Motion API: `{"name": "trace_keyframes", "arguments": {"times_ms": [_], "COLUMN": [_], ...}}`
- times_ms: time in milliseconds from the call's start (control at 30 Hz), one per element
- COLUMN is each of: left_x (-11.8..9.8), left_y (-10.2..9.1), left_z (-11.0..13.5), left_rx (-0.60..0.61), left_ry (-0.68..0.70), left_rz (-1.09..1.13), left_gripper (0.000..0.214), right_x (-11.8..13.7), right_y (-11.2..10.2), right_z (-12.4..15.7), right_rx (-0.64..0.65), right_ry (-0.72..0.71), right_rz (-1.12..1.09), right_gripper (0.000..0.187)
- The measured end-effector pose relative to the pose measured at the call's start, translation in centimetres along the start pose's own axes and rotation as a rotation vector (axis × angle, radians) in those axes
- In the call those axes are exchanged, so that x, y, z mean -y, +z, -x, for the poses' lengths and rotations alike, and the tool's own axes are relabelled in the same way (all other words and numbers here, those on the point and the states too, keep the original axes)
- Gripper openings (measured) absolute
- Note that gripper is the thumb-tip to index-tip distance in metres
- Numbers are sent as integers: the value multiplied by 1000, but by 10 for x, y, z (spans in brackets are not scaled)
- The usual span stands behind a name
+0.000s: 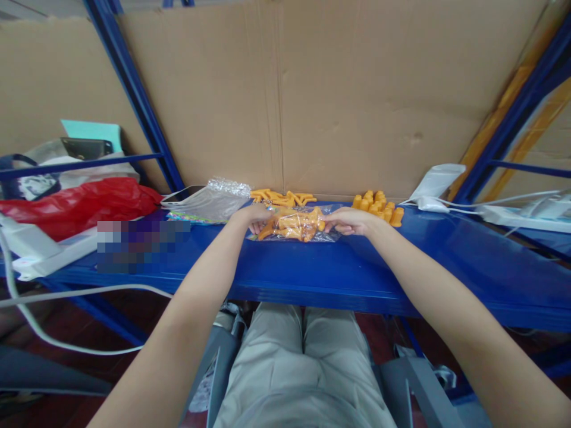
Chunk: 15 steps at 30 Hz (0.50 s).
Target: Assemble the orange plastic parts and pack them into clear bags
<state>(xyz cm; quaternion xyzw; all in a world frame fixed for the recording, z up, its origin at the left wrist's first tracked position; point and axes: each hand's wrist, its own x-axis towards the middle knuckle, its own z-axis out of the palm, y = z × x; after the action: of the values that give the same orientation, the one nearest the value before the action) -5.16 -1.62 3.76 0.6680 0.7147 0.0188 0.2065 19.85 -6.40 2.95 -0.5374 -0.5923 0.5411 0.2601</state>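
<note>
1. Clear bag (297, 226): lies on the front part of the blue shelf (339, 267), straight ahead of the body, stuffed with orange plastic pieces.
2. Left hand (256, 217): grips the bag's left end, fingers curled under and thumb on top.
3. Right hand (350, 221): pinches the bag's right end, knuckles up; sits well apart from the other hand, with the whole bag stretched between the two.
4. Flat orange pieces (281, 197): lie in a loose scatter just behind the bag, toward its left half.
5. Orange caps (379, 205): stand in a small heap behind and to the right of the bag, near the right wrist.
6. Stack of empty bags (214, 202): rests just left of the bag and slightly behind it, overlapping a phone (181, 195) farther left.
7. Red sack (80, 205): slumps well to the left of the bag, past the phone.
8. White charger (435, 181): leans well to the right of the bag, with white cables trailing off farther right.
9. Cardboard sheet (357, 89): rises behind the bag and closes off the back of the shelf.
10. Beige trousers (303, 362): show below the bag, under the shelf's front edge.
</note>
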Motion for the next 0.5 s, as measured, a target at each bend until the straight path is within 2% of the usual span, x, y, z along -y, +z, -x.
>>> {"name": "trace_keyframes", "arguments": {"times_ms": [200, 400, 500], "left_x": [0, -1, -2], "left_y": [0, 0, 1], "left_z": [-2, 0, 4], "left_rx": [-5, -2, -46], "left_ry": [-4, 4, 34], "left_rz": [26, 29, -36], "left_gripper": [54, 57, 57], "right_x": [1, -1, -1], "right_y": [5, 6, 8], "right_z": [0, 2, 2], "right_rx": [-68, 12, -1], "right_ry": [-44, -27, -2], "right_rz": [-2, 43, 84], "right_gripper": [16, 19, 21]}}
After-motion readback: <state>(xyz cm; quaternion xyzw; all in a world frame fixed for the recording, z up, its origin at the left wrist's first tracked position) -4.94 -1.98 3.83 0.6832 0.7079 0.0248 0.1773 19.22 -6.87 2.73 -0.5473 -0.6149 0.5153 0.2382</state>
